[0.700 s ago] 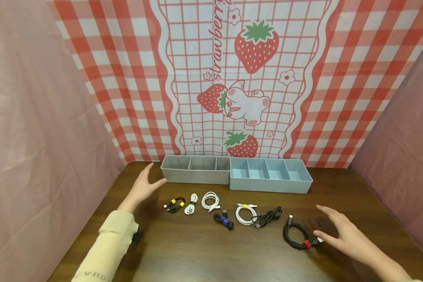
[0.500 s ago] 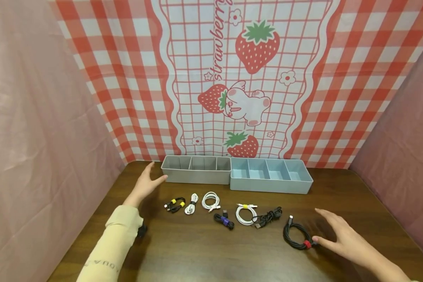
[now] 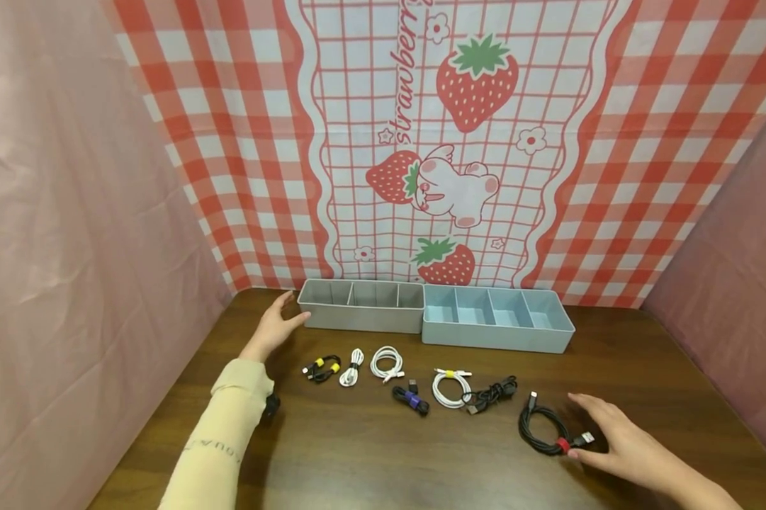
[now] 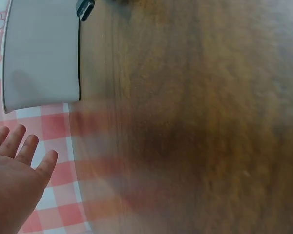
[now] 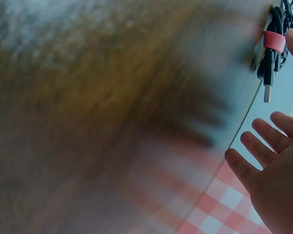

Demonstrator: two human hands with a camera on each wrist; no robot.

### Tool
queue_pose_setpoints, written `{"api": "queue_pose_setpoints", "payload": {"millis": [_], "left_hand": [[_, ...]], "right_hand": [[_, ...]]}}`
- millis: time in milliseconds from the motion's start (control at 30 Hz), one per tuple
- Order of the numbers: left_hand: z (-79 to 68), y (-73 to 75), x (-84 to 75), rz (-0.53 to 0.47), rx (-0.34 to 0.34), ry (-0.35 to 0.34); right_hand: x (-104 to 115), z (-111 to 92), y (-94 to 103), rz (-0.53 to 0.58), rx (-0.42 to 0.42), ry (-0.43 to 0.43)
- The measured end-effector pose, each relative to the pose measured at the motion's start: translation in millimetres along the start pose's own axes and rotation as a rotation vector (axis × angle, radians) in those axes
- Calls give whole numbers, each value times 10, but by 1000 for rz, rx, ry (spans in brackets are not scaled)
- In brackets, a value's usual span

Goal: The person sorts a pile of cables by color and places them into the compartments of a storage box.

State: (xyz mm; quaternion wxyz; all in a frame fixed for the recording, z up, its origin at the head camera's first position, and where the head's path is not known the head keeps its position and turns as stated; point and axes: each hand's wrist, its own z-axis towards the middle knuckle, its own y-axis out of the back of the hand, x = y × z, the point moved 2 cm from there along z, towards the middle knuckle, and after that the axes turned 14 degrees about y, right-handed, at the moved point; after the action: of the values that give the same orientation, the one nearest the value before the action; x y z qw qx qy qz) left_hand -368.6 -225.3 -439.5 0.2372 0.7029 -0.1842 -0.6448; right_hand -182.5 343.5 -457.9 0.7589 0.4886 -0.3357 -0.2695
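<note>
- Nearest you, your pale yellow left sleeve (image 3: 217, 439) crosses the wooden table (image 3: 357, 460); at the other side, your right hand (image 3: 625, 445) has its thumb and fingers apart round the plug end of the red-strapped black cable (image 3: 536, 444), which lies coiled on the table; the thumb tip is at the red strap, though you cannot tell whether it touches.
- Your right wrist view adds the four fingers fanned apart; the head view shows them largely overlapping.
- Farther on lie a purple-strapped cable (image 3: 411, 400), a yellow-strapped white coil (image 3: 448, 404), a black bundle (image 3: 496, 392), a white coil (image 3: 373, 363), a white bundle (image 3: 352, 368) and a yellow-tied black cable (image 3: 325, 376).
- Your left hand (image 3: 273, 331) is spread beside the gray bin (image 3: 363, 320); your left wrist view adds a dark plug (image 4: 85, 9) near its wall.
- The gray bin's dividers show, its floors mostly hidden; the blue bin (image 3: 497, 337), end to end with it, shows four compartments with pale floors visible.
- Behind hangs the strawberry cloth (image 3: 395, 241).
</note>
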Motion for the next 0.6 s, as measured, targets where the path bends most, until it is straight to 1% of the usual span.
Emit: {"api": "queue_pose_setpoints", "payload": {"millis": [167,400,500,600], "left_hand": [[96,-39,-4,-12,0,15],[203,-106,27,-19,-7,12],[230,-113,24,-10,-3,13],[247,-104,1,14,-1,7]], "right_hand": [[-24,6,-25,-9,8,-2],[-65,-7,-91,-22,30,-4],[-75,-15,-115,-42,32,2],[-75,-3,-124,-72,10,22]]}}
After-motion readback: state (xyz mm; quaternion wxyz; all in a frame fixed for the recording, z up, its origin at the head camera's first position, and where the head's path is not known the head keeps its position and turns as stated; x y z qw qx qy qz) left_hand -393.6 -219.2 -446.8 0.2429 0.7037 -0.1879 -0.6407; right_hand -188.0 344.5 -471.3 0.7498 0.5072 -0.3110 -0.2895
